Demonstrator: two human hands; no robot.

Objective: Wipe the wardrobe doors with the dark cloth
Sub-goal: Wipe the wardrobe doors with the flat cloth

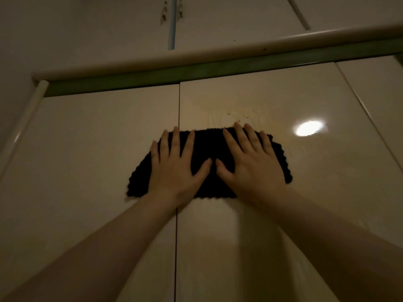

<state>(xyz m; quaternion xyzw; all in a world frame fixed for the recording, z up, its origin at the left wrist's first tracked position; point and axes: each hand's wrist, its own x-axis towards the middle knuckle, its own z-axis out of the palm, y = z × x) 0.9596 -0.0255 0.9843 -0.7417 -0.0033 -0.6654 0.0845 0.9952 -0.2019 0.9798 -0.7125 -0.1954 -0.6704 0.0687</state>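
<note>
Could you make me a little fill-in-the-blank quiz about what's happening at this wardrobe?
1. Both hands press a dark cloth flat against the wardrobe ____.
2. The cloth spans the vertical ____ between the left door and the right door.
3. The left hand and right hand lie with fingers ____.
4. Smears show just ____ the cloth.

Missing words: doors; gap; spread; above

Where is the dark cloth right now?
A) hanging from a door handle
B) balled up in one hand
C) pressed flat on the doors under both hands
C: the dark cloth lies spread across the seam between two wardrobe doors, with the left hand and right hand flat on it.
</note>
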